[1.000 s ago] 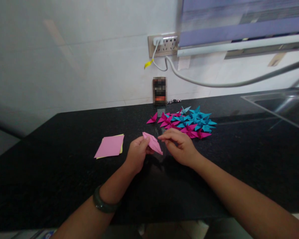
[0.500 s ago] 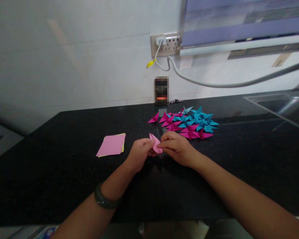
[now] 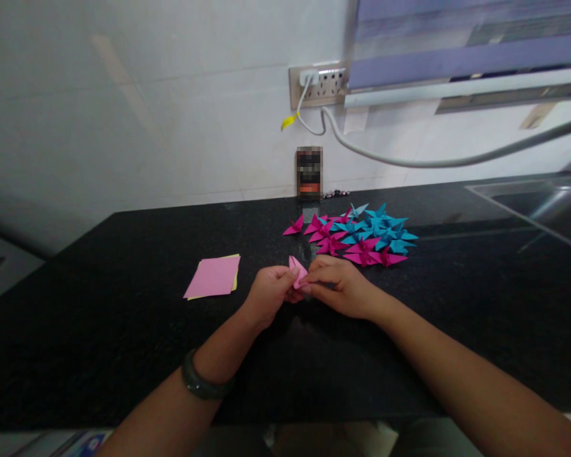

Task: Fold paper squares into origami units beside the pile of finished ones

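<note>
My left hand [image 3: 269, 293] and my right hand [image 3: 339, 285] meet over the black counter [image 3: 124, 355] and both pinch a small folded pink paper piece [image 3: 297, 270], whose pointed tip sticks up between the fingertips. Just beyond my right hand lies a heap of several folded paper figures in magenta and blue [image 3: 359, 235]. To the left of my left hand rests a flat stack of square sheets, pink on top of yellow [image 3: 212, 277]. A dark bangle sits on my left wrist [image 3: 200, 384].
A small dark box [image 3: 309, 172] stands against the white tiled wall at the back of the counter. Above it a wall socket [image 3: 320, 87] carries a white plug and a grey cable that runs right. A steel sink [image 3: 537, 200] sits at the far right.
The pink paper was a long flat piece held out between my hands. It is now folded smaller and my hands have closed together on it.
</note>
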The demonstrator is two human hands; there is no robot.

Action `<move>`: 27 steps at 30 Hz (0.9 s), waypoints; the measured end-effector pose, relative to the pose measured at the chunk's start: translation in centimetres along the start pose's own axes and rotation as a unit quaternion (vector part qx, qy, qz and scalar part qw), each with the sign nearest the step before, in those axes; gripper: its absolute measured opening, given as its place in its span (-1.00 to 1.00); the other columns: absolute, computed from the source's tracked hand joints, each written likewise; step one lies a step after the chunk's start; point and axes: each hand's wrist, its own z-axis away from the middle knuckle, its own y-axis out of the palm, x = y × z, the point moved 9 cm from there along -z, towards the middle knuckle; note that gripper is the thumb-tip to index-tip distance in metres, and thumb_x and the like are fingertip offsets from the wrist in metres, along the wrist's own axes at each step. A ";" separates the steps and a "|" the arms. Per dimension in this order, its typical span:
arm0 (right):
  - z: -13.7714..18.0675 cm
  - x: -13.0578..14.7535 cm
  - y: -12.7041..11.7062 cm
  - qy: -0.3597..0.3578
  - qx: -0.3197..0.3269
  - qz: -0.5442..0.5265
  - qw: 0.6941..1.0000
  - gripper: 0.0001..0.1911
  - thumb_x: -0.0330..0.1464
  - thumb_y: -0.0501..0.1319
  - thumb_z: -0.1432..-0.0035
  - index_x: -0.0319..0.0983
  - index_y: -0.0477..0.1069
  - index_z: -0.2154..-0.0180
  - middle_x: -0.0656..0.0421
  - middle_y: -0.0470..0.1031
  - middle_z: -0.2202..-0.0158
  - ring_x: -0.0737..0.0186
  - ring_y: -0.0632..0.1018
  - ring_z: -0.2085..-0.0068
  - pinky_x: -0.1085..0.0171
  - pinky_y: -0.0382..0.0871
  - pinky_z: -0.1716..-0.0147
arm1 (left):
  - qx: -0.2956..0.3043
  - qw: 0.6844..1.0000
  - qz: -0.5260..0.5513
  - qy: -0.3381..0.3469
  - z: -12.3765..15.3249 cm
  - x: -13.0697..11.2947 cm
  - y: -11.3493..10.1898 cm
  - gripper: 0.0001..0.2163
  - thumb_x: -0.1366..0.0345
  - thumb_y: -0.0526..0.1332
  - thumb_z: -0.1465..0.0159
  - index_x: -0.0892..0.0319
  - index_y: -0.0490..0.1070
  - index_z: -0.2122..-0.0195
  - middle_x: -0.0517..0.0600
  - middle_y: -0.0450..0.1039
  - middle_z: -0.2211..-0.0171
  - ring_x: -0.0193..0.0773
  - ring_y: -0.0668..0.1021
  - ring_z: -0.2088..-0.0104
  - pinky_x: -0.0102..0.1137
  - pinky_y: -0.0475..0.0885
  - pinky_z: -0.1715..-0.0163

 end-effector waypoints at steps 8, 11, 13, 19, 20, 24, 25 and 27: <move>-0.2 -0.6 0.0 0.022 0.005 -0.001 1.000 -0.81 -0.38 0.08 -0.15 -0.29 0.40 0.44 0.18 0.33 0.49 0.37 0.38 0.42 0.38 0.24 0.42 | -0.001 1.000 0.018 -0.008 0.0 0.3 0.0 -0.74 0.16 0.23 -0.03 0.30 0.40 0.59 -0.06 0.37 0.68 -0.45 0.39 0.68 -0.54 0.28 0.65; -0.1 -0.7 0.0 0.015 0.004 -0.004 1.000 -0.83 -0.39 0.09 -0.14 -0.28 0.42 0.42 0.17 0.34 0.49 0.36 0.38 0.41 0.37 0.25 0.41 | 0.008 0.996 0.083 -0.024 -0.1 0.6 0.1 -0.75 0.16 0.26 -0.01 0.31 0.42 0.56 -0.05 0.39 0.64 -0.45 0.42 0.63 -0.53 0.33 0.58; 0.0 -0.9 0.1 0.015 0.006 0.004 1.000 -0.83 -0.39 0.10 -0.14 -0.27 0.43 0.42 0.17 0.35 0.48 0.35 0.38 0.40 0.36 0.25 0.41 | 0.015 0.992 0.125 -0.031 -0.1 0.6 0.2 -0.77 0.20 0.29 0.02 0.31 0.43 0.56 -0.04 0.41 0.61 -0.44 0.44 0.59 -0.52 0.36 0.52; 0.0 -1.5 -0.2 0.049 -0.018 0.011 0.999 -0.82 -0.38 0.11 -0.11 -0.29 0.42 0.48 0.17 0.32 0.49 0.37 0.38 0.41 0.37 0.23 0.41 | 0.051 0.987 0.146 -0.034 0.1 0.3 0.9 -0.81 0.35 0.34 0.09 0.30 0.50 0.41 0.01 0.50 0.45 -0.40 0.49 0.44 -0.51 0.38 0.37; 0.0 -1.4 -0.2 0.054 -0.024 0.005 0.998 -0.81 -0.38 0.12 -0.11 -0.28 0.41 0.49 0.18 0.32 0.49 0.37 0.38 0.41 0.38 0.23 0.41 | 0.049 0.988 0.140 -0.032 0.2 0.3 0.9 -0.81 0.36 0.33 0.08 0.29 0.50 0.40 0.01 0.50 0.44 -0.40 0.49 0.44 -0.52 0.38 0.38; -0.1 -1.7 -0.3 0.102 -0.054 -0.005 0.993 -0.82 -0.43 0.11 -0.08 -0.28 0.36 0.54 0.21 0.30 0.54 0.39 0.35 0.47 0.39 0.19 0.46 | 0.024 0.993 0.114 -0.013 0.3 0.1 0.7 -0.81 0.36 0.32 0.07 0.28 0.51 0.39 0.02 0.51 0.45 -0.40 0.49 0.46 -0.53 0.37 0.42; -0.1 -2.0 -0.3 0.122 -0.068 -0.002 0.990 -0.81 -0.44 0.10 -0.07 -0.29 0.34 0.57 0.22 0.29 0.56 0.40 0.33 0.49 0.39 0.18 0.48 | 0.017 0.994 0.111 -0.008 0.3 0.1 0.6 -0.81 0.36 0.32 0.07 0.28 0.51 0.39 0.02 0.51 0.46 -0.39 0.49 0.46 -0.53 0.37 0.43; 0.1 -2.6 -0.3 0.161 -0.095 0.003 0.982 -0.78 -0.45 0.10 -0.05 -0.28 0.28 0.62 0.25 0.26 0.60 0.41 0.30 0.53 0.39 0.15 0.51 | 0.005 0.994 0.113 0.000 0.3 0.0 0.5 -0.81 0.36 0.31 0.07 0.28 0.51 0.39 0.02 0.51 0.46 -0.38 0.50 0.47 -0.52 0.37 0.43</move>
